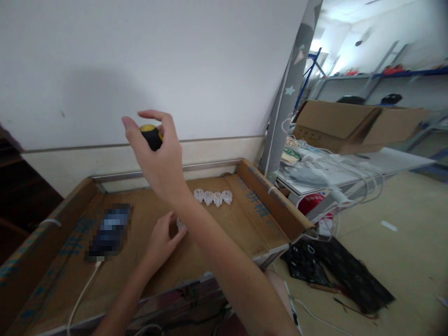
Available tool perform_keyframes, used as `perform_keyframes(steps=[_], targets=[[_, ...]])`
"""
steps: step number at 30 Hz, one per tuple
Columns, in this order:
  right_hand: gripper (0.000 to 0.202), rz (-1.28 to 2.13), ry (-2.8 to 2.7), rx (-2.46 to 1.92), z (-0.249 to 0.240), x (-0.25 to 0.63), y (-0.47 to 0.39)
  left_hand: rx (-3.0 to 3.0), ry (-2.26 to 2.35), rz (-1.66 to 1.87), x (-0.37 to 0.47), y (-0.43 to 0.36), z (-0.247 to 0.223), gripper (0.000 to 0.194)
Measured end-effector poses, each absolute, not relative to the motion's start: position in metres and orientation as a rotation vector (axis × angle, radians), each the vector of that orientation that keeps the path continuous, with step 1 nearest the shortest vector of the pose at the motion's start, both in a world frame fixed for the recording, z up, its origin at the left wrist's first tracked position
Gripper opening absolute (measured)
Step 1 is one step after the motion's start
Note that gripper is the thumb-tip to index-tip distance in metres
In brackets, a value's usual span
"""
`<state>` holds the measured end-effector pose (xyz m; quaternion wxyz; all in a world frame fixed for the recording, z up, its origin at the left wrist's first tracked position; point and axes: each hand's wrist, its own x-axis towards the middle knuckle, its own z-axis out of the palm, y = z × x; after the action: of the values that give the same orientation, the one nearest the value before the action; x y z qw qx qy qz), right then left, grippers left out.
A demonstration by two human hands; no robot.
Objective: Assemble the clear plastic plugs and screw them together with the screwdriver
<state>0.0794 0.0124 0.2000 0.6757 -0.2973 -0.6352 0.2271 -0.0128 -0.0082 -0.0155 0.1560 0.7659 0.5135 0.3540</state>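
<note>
My right hand (pixel 157 158) is raised in front of the white wall. A yellow-and-black handle (pixel 152 136), like that of a screwdriver, sits in its palm; thumb and forefinger stand apart, and the rest of the tool is hidden. Lower down, my left hand (pixel 161 240) rests on the cardboard surface with its fingers around a small clear plastic piece (pixel 181 225), partly covered by my right forearm. Beyond the forearm, several similar clear plastic pieces (pixel 217 199) lie side by side in a row.
Raised cardboard edges (pixel 276 200) border the work surface (pixel 241 228). A phone (pixel 110 231) with a white cable (pixel 82 294) lies at left. On the right are a grey post (pixel 285 102), a side table (pixel 395 161) with bags and cables, an open carton (pixel 343 126) and black panels (pixel 353 270) on the floor.
</note>
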Motion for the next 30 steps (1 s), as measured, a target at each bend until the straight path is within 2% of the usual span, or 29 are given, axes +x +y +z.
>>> perform_keyframes(steps=[2, 4, 8, 12, 14, 17, 20, 22, 24, 27, 30], targets=[[0.025, 0.276, -1.288, -0.653, 0.195, 0.08, 0.011, 2.227, 1.425, 0.909, 0.0, -0.001, -0.018, 0.034], [0.022, 0.205, -1.28, -0.657, 0.192, 0.083, 0.008, 2.256, 1.401, 0.86, 0.003, 0.002, -0.017, 0.031], [0.019, 0.131, -1.32, -0.718, 0.197, 0.093, 0.005, 2.291, 1.398, 0.903, 0.001, -0.001, -0.016, 0.031], [0.006, -0.077, -1.25, -0.755, 0.201, 0.1, 0.01, 2.27, 1.46, 0.935, 0.003, -0.004, -0.016, 0.034], [0.013, -0.078, -1.263, -0.742, 0.199, 0.103, 0.01, 2.262, 1.469, 0.935, 0.004, -0.004, -0.017, 0.034], [0.018, 0.096, -1.326, -0.651, 0.199, 0.107, 0.002, 2.265, 1.435, 0.951, 0.004, -0.002, -0.018, 0.033], [0.009, 0.462, -1.335, -0.57, 0.203, 0.109, -0.009, 2.257, 1.43, 0.965, 0.003, -0.001, -0.019, 0.035], [0.019, 0.726, -1.374, -0.539, 0.208, 0.111, -0.013, 2.245, 1.447, 0.952, 0.003, -0.001, -0.019, 0.037], [0.032, 0.854, -1.454, -0.526, 0.211, 0.114, -0.013, 2.233, 1.463, 0.938, 0.003, -0.002, -0.019, 0.039], [0.034, 0.573, -1.514, -0.579, 0.21, 0.118, -0.008, 2.219, 1.48, 0.926, 0.004, -0.003, -0.017, 0.039], [0.018, 0.127, -1.422, -0.681, 0.205, 0.12, -0.006, 2.222, 1.48, 0.918, 0.004, -0.004, -0.016, 0.038]])
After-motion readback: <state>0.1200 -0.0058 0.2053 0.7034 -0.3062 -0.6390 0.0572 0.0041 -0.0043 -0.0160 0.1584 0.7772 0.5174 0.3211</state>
